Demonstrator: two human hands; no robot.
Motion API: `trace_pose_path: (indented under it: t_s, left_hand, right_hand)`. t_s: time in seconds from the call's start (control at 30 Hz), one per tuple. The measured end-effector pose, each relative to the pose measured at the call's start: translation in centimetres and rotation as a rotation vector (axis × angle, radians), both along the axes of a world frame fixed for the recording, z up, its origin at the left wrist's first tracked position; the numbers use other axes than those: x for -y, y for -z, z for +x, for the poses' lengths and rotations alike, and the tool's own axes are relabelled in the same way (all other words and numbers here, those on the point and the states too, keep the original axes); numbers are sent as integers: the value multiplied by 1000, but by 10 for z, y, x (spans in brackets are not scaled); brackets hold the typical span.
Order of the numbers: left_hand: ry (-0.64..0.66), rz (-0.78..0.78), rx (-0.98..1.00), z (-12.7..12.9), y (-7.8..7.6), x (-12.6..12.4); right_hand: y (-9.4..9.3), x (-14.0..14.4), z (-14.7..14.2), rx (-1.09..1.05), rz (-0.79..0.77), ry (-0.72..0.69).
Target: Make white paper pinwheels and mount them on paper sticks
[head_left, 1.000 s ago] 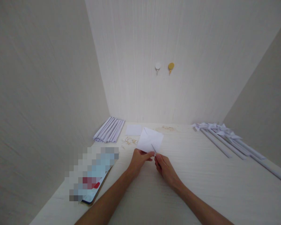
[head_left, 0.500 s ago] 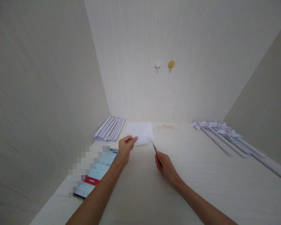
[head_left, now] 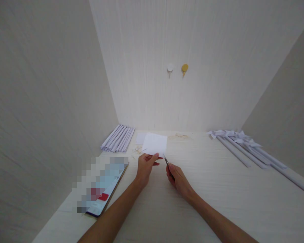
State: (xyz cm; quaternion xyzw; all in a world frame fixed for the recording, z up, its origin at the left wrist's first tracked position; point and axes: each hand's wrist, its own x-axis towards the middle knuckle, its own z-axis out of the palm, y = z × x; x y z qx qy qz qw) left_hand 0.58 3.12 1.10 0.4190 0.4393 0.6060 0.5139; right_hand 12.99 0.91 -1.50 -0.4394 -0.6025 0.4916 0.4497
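Note:
My left hand (head_left: 147, 167) pinches the near edge of a white square sheet of paper (head_left: 155, 143) between thumb and fingers. A short thin line, like a slit, runs in from the sheet's left corner. My right hand (head_left: 176, 179) is closed round slim pointed scissors (head_left: 166, 160); their handles are hidden in the fist. The scissor tips are at the near right corner of the sheet, and I cannot tell whether they touch it. Another white paper (head_left: 140, 138) lies on the table behind the held sheet.
Rolled paper tubes (head_left: 118, 138) lie side by side at the back left. Folded paper pinwheels (head_left: 228, 134) and long paper sticks (head_left: 253, 155) lie at the right. A partly blurred phone (head_left: 112, 192) lies beside my left forearm. Two hooks, white (head_left: 170, 68) and yellow (head_left: 184, 68), are on the back wall.
My left hand has moved right and nearer me, and the sheet has turned with its near right corner toward the scissors. More of the phone shows. My right hand has barely moved.

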Motion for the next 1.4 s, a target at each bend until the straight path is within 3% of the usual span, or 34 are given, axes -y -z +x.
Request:
trace_pose_path:
  t_s: [1.4]
  left_hand:
    - [4,12,-1,4,3,2]
  right_hand:
    - [2,-1,1,32,35,6]
